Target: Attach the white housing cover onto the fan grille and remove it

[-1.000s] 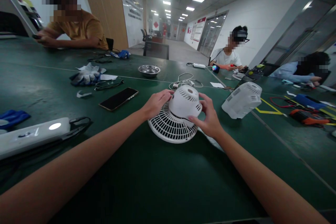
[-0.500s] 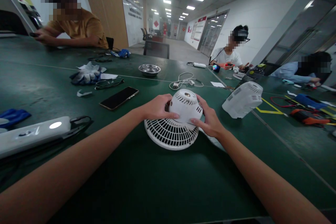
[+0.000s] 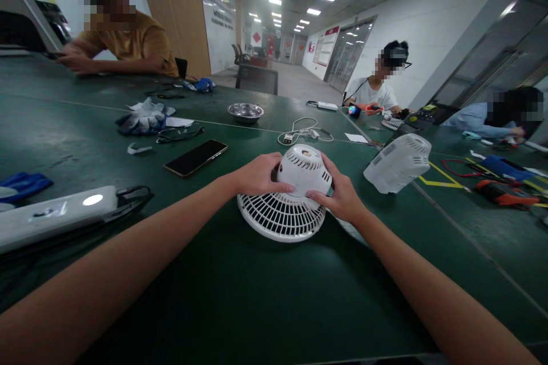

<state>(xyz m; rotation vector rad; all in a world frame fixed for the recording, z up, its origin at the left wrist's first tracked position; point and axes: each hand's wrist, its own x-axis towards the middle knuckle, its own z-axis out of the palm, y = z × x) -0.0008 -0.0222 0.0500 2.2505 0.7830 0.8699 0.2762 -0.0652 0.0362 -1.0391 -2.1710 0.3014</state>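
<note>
Both hands grip a white, vented fan motor cover (image 3: 305,168) from opposite sides. My left hand (image 3: 262,175) is closed on its left side, with the thumb across the lower front. On the right, my right hand (image 3: 338,189) wraps the cover, its thumb pressed to the front near the bottom edge. Under the cover lies a round white fan grille (image 3: 282,219) with radial slots, flat on the green table (image 3: 240,302). The fingertips behind the cover are hidden. Whether cover and grille are joined I cannot tell.
To the right stands a white plastic housing (image 3: 398,164). A phone (image 3: 197,157) lies left, near gloves (image 3: 143,117) and a white power bank-like device (image 3: 60,217). Beyond are a metal bowl (image 3: 245,113) and a coiled white cable (image 3: 306,131). Several people sit around the table.
The hands and the cover keep nearly the same pose. The whole view has shifted very slightly; the thumb of my right hand sits a touch further left on the cover.
</note>
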